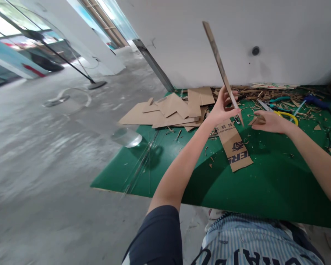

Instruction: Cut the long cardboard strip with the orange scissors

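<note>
My left hand (223,106) grips a long, narrow, flat strip (217,57) between thumb and fingers. It stands up at a tilt, its upper end leaning left; I cannot tell whether it is a ruler or cardboard. Under that hand lies a printed cardboard piece (235,149) on the green tabletop. To the right, my right hand (269,122) is closed on a small brown cardboard piece (257,120), mostly covered by the fingers. Scissors (288,116) with yellow handles lie just behind and beside the right hand.
Flat cardboard pieces (168,110) are stacked at the back left. A clear container (127,137) and thin transparent sticks (140,165) lie near the left edge. Teal-handled pliers (280,99), a blue glue gun (317,101) and cardboard scraps (253,92) lie along the white wall.
</note>
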